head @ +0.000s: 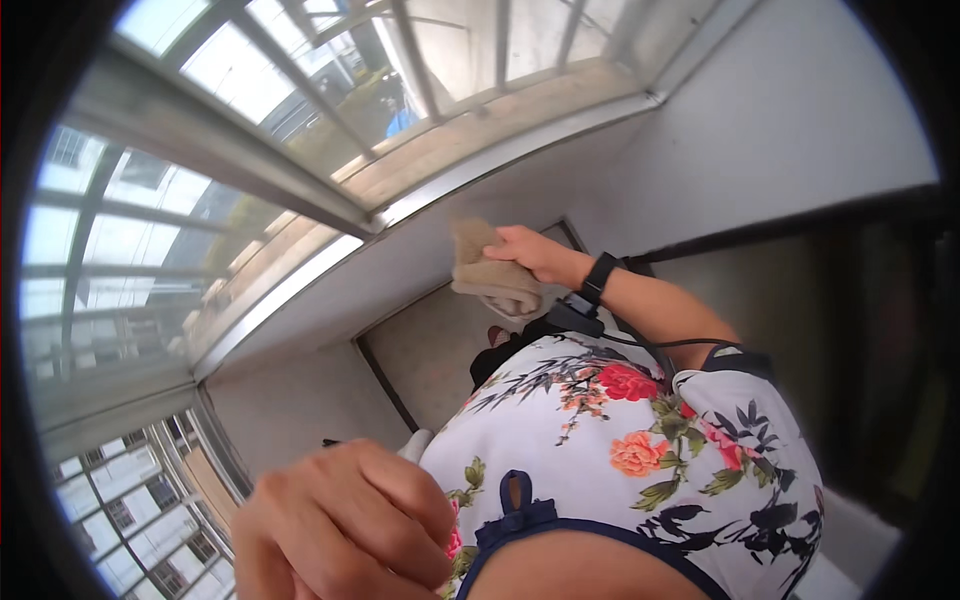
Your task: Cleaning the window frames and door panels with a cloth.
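Observation:
A folded beige cloth with a towel-like pile (pixel 491 274) hangs from my right hand (pixel 529 251), whose fingers and thumb pinch its upper edge. The cloth is in front of the low wall under the window, above the floor. A black strap with a small black device (pixel 581 304) is round my right wrist, and a dark cable runs from it along the forearm. My left hand (pixel 345 517) is raised close to the camera at the lower left, its fingers curled. The palm side is hidden, so whether it holds anything cannot be seen.
Sliding window panes in a metal frame (pixel 360 217) run along the left and top, with bars (pixel 420 60) outside. A metal sill track (pixel 517 154) tops the low wall. A white wall (pixel 795 127) stands at the right. Dark-edged grey flooring (pixel 427 352) lies below.

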The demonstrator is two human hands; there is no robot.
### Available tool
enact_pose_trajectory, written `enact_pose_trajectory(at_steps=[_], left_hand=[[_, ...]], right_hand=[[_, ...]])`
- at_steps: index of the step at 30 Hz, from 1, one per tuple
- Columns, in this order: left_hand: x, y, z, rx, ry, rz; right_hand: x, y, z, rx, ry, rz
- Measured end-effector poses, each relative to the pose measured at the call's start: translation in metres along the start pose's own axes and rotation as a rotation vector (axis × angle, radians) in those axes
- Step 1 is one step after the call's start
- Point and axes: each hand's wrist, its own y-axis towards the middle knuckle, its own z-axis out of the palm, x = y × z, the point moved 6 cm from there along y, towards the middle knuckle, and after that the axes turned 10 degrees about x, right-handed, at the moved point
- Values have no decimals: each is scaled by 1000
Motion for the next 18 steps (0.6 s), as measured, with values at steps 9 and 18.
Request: enact_pose_trajectory(at_steps=[9, 18], left_hand=[[68, 19, 28, 44, -251, -187], [185, -59, -82, -48, 437, -886]], right_hand=[[11, -148, -70, -210, 60, -324], [-6, -149, -11, -450, -266, -433]])
